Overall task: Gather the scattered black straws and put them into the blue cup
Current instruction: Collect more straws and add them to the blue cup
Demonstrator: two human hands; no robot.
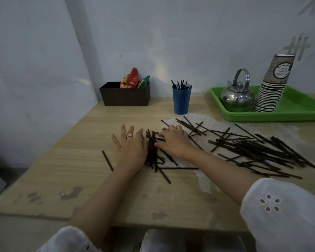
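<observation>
A pale, bluish-white wall [189,33] stood at the far side, meeting the worn, scuffed wooden surface [76,146]; the light was dim and even.

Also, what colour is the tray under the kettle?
The tray is bright green; head view.

Head view. The left hand [130,144] lies flat on the table [71,160], fingers [124,129] spread, its thumb side against a bundle of black straws [151,151]. The right hand [173,140] rests palm-down on the bundle's other side, fingers bent; whether they grip cannot be told. More loose straws [253,148] lie crossed toward the right edge; a single straw [107,160] lies left of the left hand. Along the far edge: brown box [125,97] with snack packets [129,80], blue cup [181,101] holding straws, green tray [298,108] bearing a kettle [236,97] and stacked paper cups [273,88].
</observation>
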